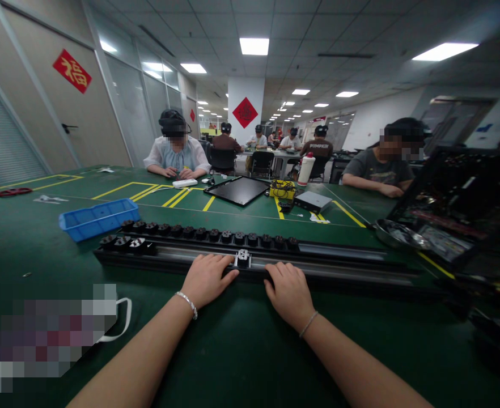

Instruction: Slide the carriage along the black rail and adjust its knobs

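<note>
A long black metal channel (343, 272) lies across the green table in front of me. My left hand (210, 277) grips its near edge, fingers over the top and thumb pointing right. Farther right, my right hand (290, 292) holds the same edge with curled fingers and its thumb on the near side. Between my hands, a small socket module (243, 258) with a bright metal frame sits in the channel. Several black socket modules (125, 242) stand at the channel's left end. Behind it, a second strip (339, 251) carries a row of black modules (214, 234).
A blue plastic bin (101, 220) stands behind the channel's left end. Red scissors (15, 192), a black flat panel (238, 190), a grey box (313, 202) and a white bottle (305, 170) lie or stand farther back. An open computer case (458, 209) rises at right. Two people sit across.
</note>
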`<action>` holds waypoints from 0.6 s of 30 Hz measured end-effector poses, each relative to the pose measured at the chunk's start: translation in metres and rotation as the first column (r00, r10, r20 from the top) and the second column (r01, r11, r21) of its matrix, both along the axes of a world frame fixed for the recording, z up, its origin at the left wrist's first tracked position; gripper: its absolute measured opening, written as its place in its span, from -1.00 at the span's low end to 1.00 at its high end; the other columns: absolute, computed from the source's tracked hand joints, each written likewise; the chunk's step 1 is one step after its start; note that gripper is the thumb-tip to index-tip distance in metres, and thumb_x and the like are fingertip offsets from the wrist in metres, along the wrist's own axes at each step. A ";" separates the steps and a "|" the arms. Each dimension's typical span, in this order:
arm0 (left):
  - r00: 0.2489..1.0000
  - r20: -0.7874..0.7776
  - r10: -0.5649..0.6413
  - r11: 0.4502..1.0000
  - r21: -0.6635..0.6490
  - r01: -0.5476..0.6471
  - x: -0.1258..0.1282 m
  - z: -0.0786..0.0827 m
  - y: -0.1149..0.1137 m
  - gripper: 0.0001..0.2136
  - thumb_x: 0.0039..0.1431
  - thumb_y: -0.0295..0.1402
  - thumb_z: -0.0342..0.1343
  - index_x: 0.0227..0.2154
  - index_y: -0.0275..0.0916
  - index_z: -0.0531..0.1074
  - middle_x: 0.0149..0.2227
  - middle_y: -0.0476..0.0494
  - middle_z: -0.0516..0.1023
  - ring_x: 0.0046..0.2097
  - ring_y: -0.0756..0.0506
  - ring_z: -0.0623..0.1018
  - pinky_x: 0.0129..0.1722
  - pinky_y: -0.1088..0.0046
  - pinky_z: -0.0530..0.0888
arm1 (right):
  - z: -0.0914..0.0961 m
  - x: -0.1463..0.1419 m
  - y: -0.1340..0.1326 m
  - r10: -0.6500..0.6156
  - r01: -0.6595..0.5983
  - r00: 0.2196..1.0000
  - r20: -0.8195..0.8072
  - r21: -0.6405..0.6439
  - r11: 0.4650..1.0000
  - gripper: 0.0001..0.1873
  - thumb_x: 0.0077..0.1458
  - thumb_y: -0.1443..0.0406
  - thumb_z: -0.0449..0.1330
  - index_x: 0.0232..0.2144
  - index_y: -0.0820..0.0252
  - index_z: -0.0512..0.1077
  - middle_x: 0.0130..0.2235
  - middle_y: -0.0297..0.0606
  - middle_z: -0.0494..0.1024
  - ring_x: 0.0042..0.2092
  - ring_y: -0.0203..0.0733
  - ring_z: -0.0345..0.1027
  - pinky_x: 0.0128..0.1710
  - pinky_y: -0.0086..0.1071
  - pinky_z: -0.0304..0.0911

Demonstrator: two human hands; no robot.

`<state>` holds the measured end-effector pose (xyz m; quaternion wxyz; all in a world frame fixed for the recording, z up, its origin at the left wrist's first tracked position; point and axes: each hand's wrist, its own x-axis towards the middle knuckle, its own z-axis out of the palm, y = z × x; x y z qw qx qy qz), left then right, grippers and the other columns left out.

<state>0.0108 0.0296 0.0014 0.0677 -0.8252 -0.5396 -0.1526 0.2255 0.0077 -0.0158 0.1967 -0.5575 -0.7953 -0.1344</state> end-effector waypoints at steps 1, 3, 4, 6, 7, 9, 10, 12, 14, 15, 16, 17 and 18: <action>1.000 0.003 0.000 1.000 -0.002 0.000 0.000 0.000 0.000 -0.65 0.19 -0.06 -0.19 -0.12 -0.09 0.34 -0.22 -0.06 0.53 -0.17 -0.14 0.45 -0.23 0.32 0.22 | 0.000 0.000 0.000 0.001 -0.001 1.000 0.003 0.001 1.000 -0.79 0.08 0.29 0.07 -0.19 0.13 0.35 -0.27 -0.26 0.41 -0.20 -0.18 0.18 -0.19 -0.31 -0.03; 1.000 0.006 0.000 1.000 -0.004 0.000 0.000 0.000 0.000 -0.65 0.19 -0.05 -0.18 -0.12 -0.09 0.35 -0.23 -0.06 0.53 -0.18 -0.14 0.45 -0.24 0.31 0.22 | 0.001 0.000 -0.001 0.002 -0.002 1.000 0.010 0.003 1.000 -0.79 0.07 0.29 0.07 -0.19 0.14 0.35 -0.27 -0.26 0.41 -0.20 -0.19 0.18 -0.20 -0.31 -0.03; 1.000 0.005 0.000 1.000 -0.005 0.000 0.000 0.000 0.000 -0.65 0.19 -0.05 -0.19 -0.12 -0.09 0.35 -0.23 -0.07 0.53 -0.18 -0.14 0.45 -0.23 0.31 0.22 | 0.001 0.000 -0.001 0.001 -0.001 1.000 0.013 0.005 1.000 -0.79 0.08 0.29 0.07 -0.20 0.13 0.36 -0.27 -0.26 0.41 -0.21 -0.19 0.18 -0.20 -0.31 -0.03; 1.000 0.004 -0.001 1.000 -0.007 0.001 0.000 0.000 0.000 -0.64 0.19 -0.06 -0.19 -0.11 -0.09 0.35 -0.22 -0.07 0.53 -0.17 -0.14 0.45 -0.23 0.31 0.22 | 0.001 0.000 -0.001 -0.001 0.001 1.000 0.015 0.006 1.000 -0.79 0.07 0.29 0.07 -0.20 0.13 0.36 -0.28 -0.26 0.41 -0.21 -0.19 0.18 -0.20 -0.31 -0.03; 1.000 0.004 -0.001 1.000 -0.007 0.001 0.000 0.000 0.000 -0.64 0.19 -0.06 -0.19 -0.11 -0.09 0.34 -0.21 -0.08 0.53 -0.17 -0.14 0.45 -0.23 0.31 0.23 | 0.001 0.000 -0.001 -0.002 0.002 1.000 0.014 0.006 1.000 -0.79 0.07 0.28 0.08 -0.20 0.13 0.35 -0.28 -0.27 0.40 -0.21 -0.19 0.18 -0.20 -0.31 -0.03; 1.000 0.006 -0.002 1.000 -0.005 0.002 0.000 -0.001 0.000 -0.64 0.19 -0.06 -0.19 -0.10 -0.08 0.35 -0.19 -0.08 0.52 -0.17 -0.14 0.45 -0.23 0.31 0.23 | 0.001 -0.001 -0.001 -0.003 0.003 1.000 0.013 0.007 1.000 -0.79 0.07 0.28 0.08 -0.20 0.13 0.35 -0.28 -0.27 0.40 -0.21 -0.18 0.17 -0.19 -0.31 -0.03; 1.000 0.006 -0.003 1.000 -0.004 0.003 0.000 -0.001 0.000 -0.64 0.19 -0.06 -0.19 -0.10 -0.08 0.35 -0.19 -0.08 0.52 -0.16 -0.14 0.45 -0.23 0.31 0.23 | 0.000 -0.001 -0.001 -0.004 0.004 1.000 0.013 0.008 1.000 -0.79 0.07 0.28 0.08 -0.20 0.13 0.35 -0.28 -0.27 0.40 -0.21 -0.18 0.17 -0.19 -0.30 -0.03; 1.000 0.005 -0.006 1.000 -0.001 0.006 0.000 -0.001 0.001 -0.64 0.19 -0.05 -0.19 -0.10 -0.08 0.35 -0.20 -0.08 0.52 -0.16 -0.14 0.45 -0.23 0.31 0.23 | 0.000 -0.001 0.000 -0.002 0.002 1.000 0.015 0.012 1.000 -0.79 0.07 0.28 0.08 -0.20 0.13 0.36 -0.28 -0.27 0.40 -0.21 -0.18 0.17 -0.19 -0.30 -0.03; 1.000 0.004 -0.007 1.000 -0.003 0.007 0.000 -0.002 0.001 -0.64 0.19 -0.05 -0.19 -0.10 -0.07 0.34 -0.20 -0.07 0.53 -0.16 -0.15 0.45 -0.23 0.31 0.23 | 0.000 -0.001 0.000 -0.001 0.000 1.000 0.021 0.019 1.000 -0.79 0.07 0.28 0.08 -0.20 0.13 0.36 -0.28 -0.26 0.41 -0.21 -0.18 0.18 -0.19 -0.30 -0.03; 1.000 0.005 -0.007 1.000 -0.006 0.007 0.000 -0.002 0.001 -0.64 0.19 -0.05 -0.19 -0.10 -0.07 0.34 -0.20 -0.07 0.53 -0.16 -0.15 0.45 -0.23 0.31 0.23 | 0.000 -0.001 0.000 -0.001 0.001 1.000 0.024 0.023 1.000 -0.79 0.07 0.28 0.08 -0.20 0.13 0.36 -0.28 -0.26 0.41 -0.21 -0.18 0.18 -0.20 -0.31 -0.03; 1.000 0.005 -0.007 1.000 -0.009 0.007 0.000 -0.002 0.001 -0.64 0.19 -0.05 -0.19 -0.10 -0.07 0.34 -0.21 -0.07 0.53 -0.16 -0.15 0.45 -0.23 0.31 0.23 | 0.000 -0.001 0.000 -0.002 0.001 1.000 0.027 0.026 1.000 -0.79 0.07 0.28 0.07 -0.20 0.14 0.36 -0.28 -0.25 0.41 -0.21 -0.18 0.18 -0.20 -0.31 -0.03; 1.000 0.005 -0.006 1.000 -0.012 0.007 0.000 -0.002 0.001 -0.64 0.19 -0.05 -0.19 -0.10 -0.07 0.34 -0.21 -0.07 0.53 -0.16 -0.15 0.45 -0.23 0.31 0.23 | -0.001 0.000 0.000 -0.003 0.002 1.000 0.029 0.029 1.000 -0.79 0.07 0.28 0.07 -0.20 0.14 0.36 -0.28 -0.25 0.41 -0.21 -0.18 0.18 -0.20 -0.31 -0.03; 1.000 0.005 -0.006 1.000 -0.015 0.006 0.000 -0.001 0.001 -0.64 0.19 -0.05 -0.19 -0.10 -0.07 0.34 -0.21 -0.07 0.53 -0.16 -0.15 0.45 -0.23 0.31 0.23 | -0.001 0.000 0.000 -0.003 0.002 1.000 0.029 0.030 1.000 -0.79 0.07 0.28 0.07 -0.20 0.14 0.36 -0.28 -0.25 0.41 -0.21 -0.18 0.18 -0.20 -0.31 -0.03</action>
